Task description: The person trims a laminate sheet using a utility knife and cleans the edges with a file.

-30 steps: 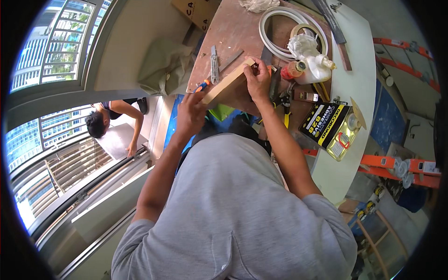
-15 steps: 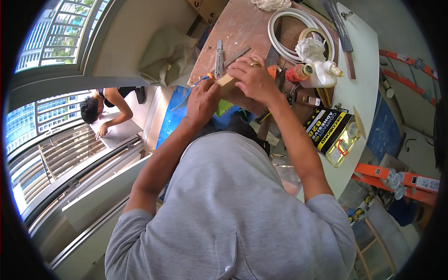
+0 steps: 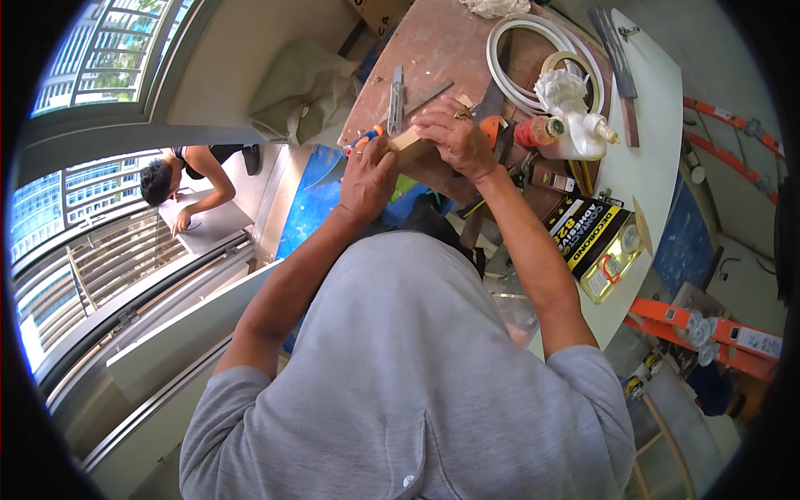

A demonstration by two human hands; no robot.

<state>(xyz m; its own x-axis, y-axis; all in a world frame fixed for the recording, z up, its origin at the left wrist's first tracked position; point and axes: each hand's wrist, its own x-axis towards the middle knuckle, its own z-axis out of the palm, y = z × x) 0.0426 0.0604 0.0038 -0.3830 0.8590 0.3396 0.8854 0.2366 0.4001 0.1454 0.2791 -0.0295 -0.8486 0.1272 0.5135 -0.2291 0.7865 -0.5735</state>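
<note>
Between my two hands is a short pale wooden block [image 3: 408, 147] at the near edge of the worktable [image 3: 433, 50]. My left hand [image 3: 368, 182] is closed on its left end, with the fingertips hidden from view. The fingers of my right hand [image 3: 457, 143] are bent over its right end. Just beyond my left hand shows an orange and blue handle [image 3: 364, 140]; its tool kind is unclear. A slim grey metal tool [image 3: 397, 98] and a flat metal strip [image 3: 430, 96] lie on the table past the block.
White coiled edging [image 3: 508, 25], a tape roll [image 3: 593, 73], a red bottle [image 3: 533, 131], a white bottle [image 3: 579, 143] and a black-and-yellow adhesive tin [image 3: 593, 237] crowd the right side. Orange ladders [image 3: 725, 129] stand farther right. Another person [image 3: 200, 162] bends over a panel at left.
The view has shifted slightly. More of the orange and blue handle shows beside my left hand. Both hands stay at the wooden block, and the other person's arm has moved a little.
</note>
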